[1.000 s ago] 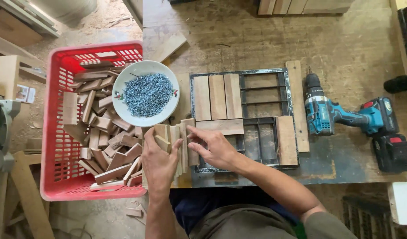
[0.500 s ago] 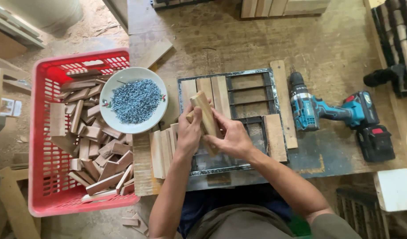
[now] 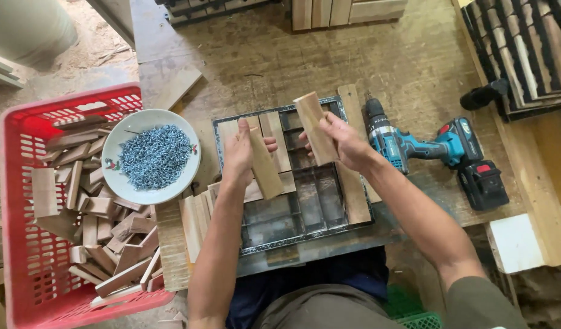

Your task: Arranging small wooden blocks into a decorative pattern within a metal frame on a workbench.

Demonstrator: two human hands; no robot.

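Observation:
My left hand [image 3: 242,153] grips a short wooden slat [image 3: 265,167] that angles down to the right over a dark metal frame jig [image 3: 293,234]. My right hand [image 3: 341,143] holds a second wooden slat [image 3: 315,125] raised above the jig's upper right part. Both slats hang apart from each other above the jig. A few slats lie side by side in the jig's upper left slots [image 3: 274,125], and one long slat [image 3: 352,192] lies along its right side. More slats [image 3: 195,222] are stacked at the jig's left edge.
A white bowl of small screws [image 3: 152,155] sits on the rim of a red plastic crate [image 3: 24,286] full of wood offcuts. A blue cordless drill [image 3: 427,149] lies to the right of the jig. Stacked slatted panels [image 3: 524,49] are at the far right.
My hands have lifted from the slat stack at the jig's left edge. They held one slat together half a second ago; now each hand holds its own slat, spread apart above the jig.

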